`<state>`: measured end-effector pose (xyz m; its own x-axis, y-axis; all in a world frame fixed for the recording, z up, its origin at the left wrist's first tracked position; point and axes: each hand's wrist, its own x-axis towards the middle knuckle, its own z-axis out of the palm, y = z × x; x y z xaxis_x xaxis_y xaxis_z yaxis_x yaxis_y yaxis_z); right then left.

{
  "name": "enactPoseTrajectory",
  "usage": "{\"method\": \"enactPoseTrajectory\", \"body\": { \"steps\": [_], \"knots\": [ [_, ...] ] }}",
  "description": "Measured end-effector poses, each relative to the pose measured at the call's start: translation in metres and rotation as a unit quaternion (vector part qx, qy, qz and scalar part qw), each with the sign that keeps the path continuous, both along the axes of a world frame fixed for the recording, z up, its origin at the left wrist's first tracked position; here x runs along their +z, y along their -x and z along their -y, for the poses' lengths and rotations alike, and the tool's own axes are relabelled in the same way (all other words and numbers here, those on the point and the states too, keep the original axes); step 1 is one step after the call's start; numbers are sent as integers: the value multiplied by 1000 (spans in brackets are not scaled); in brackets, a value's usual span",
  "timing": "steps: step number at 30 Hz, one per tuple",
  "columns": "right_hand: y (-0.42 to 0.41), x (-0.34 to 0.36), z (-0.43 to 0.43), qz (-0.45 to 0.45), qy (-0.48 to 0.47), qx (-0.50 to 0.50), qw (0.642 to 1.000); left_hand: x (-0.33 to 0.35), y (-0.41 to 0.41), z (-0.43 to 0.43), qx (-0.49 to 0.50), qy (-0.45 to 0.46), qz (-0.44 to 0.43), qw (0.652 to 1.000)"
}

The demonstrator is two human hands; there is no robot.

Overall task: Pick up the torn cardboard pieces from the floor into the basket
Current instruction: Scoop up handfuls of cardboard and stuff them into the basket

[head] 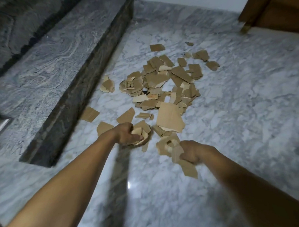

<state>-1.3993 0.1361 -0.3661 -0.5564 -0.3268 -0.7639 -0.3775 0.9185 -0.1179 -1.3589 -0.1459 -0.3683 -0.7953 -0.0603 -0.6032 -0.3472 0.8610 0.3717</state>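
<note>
We clutch cardboard scraps in our left hand (127, 133) and right hand (192, 152), just below the pile (164, 79); most remains, basket unseen.

The floor (239, 108) is shiny white and grey marble. Many torn cardboard pieces (164, 79) lie on it in a loose pile near the middle. One big flat piece (169, 118) lies at the near side of the pile. A few small bits (89, 113) lie apart, close to the dark stone step (74, 96) along the floor's left edge. A wooden furniture leg (245, 28) stands at the far right corner.
</note>
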Motion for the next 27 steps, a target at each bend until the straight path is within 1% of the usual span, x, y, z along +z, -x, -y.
{"method": "enactPoseTrajectory", "body": {
  "steps": [2,4,6,9,11,13,15,17,18,21,23,25,27],
  "knots": [
    [19,9,8,-32,22,19,999,-9,11,-6,-27,46,-30,998],
    [29,7,18,-71,41,41,996,-25,14,-13,-41,72,-20,996],
    [25,-6,26,-97,50,70,991,-40,9,-21,-20,75,-14,997],
    [3,-37,29,-158,51,122,979,-48,0,-28,-16,111,-79,991],
    [-7,-46,27,-199,71,120,970,-46,-4,-29,-36,134,-120,983],
    [-10,-44,26,-218,88,113,965,-44,-6,-30,-35,128,-156,979],
    [-12,-40,26,-213,95,106,967,-40,-6,-33,3,70,-187,980],
    [-16,-37,26,-196,86,120,969,-31,-4,-31,79,-20,-205,975],
    [-18,-36,25,-177,77,126,973,-24,-1,-28,113,-47,-201,972],
    [-15,-20,21,-100,56,108,988,-13,7,-8,149,-81,-143,975],
    [-4,-8,20,-92,64,95,989,-9,8,11,167,-98,-110,975],
    [3,-3,21,-93,104,78,987,-8,5,28,178,-103,-85,975],
    [-3,-6,23,-85,154,79,981,-8,-2,34,146,-89,-60,983]
  ]
}}
